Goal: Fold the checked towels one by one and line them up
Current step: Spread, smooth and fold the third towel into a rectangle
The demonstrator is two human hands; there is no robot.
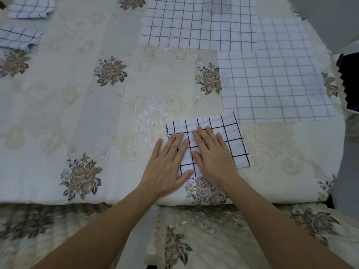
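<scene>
A folded white towel with black checks lies on the table near the front edge, right of centre. My left hand lies flat with straight fingers on the towel's left edge, partly on the tablecloth. My right hand presses flat on the towel's middle. Two folded checked towels sit at the far left, one behind the other. Unfolded checked towels lie spread at the back and at the right.
A cream tablecloth with brown flower patterns covers the table. The table's front edge runs below my wrists, and a covered chair seat stands under it. The table's right edge curves away beside a dark object.
</scene>
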